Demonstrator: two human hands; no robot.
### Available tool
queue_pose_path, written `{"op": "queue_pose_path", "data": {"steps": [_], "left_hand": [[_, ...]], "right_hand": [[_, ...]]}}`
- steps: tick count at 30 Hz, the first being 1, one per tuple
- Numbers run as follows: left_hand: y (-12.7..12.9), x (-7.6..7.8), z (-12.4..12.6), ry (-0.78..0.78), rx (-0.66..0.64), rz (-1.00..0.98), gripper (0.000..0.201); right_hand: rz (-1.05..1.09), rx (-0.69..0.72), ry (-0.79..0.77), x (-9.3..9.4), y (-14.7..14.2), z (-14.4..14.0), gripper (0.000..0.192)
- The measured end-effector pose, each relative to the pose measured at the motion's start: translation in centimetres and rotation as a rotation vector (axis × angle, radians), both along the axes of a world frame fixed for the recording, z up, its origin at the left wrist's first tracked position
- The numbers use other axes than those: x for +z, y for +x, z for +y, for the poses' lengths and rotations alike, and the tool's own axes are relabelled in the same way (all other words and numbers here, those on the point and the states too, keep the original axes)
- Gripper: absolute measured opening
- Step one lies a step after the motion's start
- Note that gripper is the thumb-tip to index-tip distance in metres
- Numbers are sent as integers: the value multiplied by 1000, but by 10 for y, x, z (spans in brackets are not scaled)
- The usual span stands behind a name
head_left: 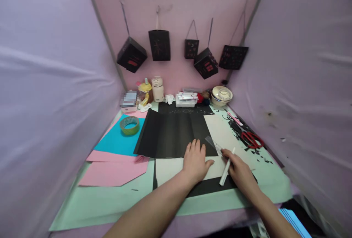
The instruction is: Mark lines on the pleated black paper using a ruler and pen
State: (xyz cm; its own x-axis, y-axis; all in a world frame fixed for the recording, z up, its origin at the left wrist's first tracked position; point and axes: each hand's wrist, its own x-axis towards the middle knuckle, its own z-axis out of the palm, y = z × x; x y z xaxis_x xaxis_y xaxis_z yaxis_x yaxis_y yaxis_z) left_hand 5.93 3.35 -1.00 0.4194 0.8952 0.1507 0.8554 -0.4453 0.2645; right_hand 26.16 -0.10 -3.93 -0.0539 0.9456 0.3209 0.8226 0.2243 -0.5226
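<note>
On the counter (90,208), a roll of green tape (129,125) sits on a cyan sheet (115,142) beside pink paper (112,174). The left hand (195,161) lies flat, fingers spread, on the creased black paper (173,133), gripping nothing. Just right, a clear ruler (213,143) lies beside the right hand (239,172), whose grip is closed on a white pen (226,168). Red scissors (252,139) lie farther right.
</note>
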Motion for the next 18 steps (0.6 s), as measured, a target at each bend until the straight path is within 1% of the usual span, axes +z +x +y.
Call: {"op": "queue_pose_path", "data": {"steps": [3, 6, 10, 13, 15, 18], "left_hand": [[0, 0, 1, 13, -10, 12, 67], [0, 1, 1, 25, -13, 23, 63], [0, 4, 3, 35, -3, 32, 59], [0, 4, 4, 41, -4, 35, 57], [0, 3, 4, 49, -9, 31, 56], [0, 3, 5, 49, -9, 29, 56]], "right_hand": [[-54, -128, -13, 2, 13, 8, 32], [-65, -180, -8, 7, 21, 15, 27], [55, -225, 81, 18, 21, 17, 29], [131, -238, 87, 22, 20, 18, 30], [100, -245, 67, 21, 23, 20, 26], [-24, -272, 6, 19, 29, 23, 23]]}}
